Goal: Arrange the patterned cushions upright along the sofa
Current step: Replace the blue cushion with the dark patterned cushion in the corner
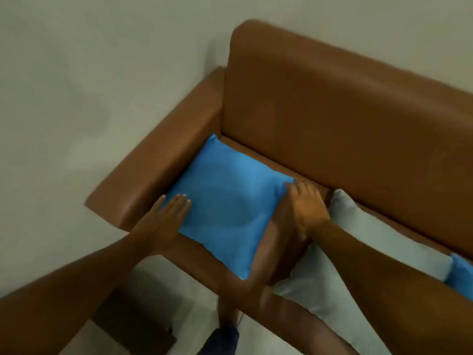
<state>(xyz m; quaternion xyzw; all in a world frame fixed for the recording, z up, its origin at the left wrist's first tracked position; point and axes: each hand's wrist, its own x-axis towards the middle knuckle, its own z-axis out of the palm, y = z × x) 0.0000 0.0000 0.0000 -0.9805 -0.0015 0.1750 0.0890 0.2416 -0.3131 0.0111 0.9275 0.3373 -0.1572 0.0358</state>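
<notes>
A bright blue cushion (pixel 227 201) lies flat on the seat of the brown leather sofa (pixel 332 111), tucked against the left armrest. My left hand (pixel 166 219) rests flat on the cushion's near-left edge, fingers spread. My right hand (pixel 307 203) grips the cushion's right corner, fingers curled over the edge. To the right lies a pale grey-blue cushion (pixel 371 242), partly under my right forearm. The corner of another blue cushion (pixel 463 275) shows at the right edge.
The sofa's left armrest (pixel 158 165) runs beside a plain grey wall. A dark low object (pixel 133 321) stands on the light floor in front of the sofa. My foot (pixel 225 336) shows at the bottom.
</notes>
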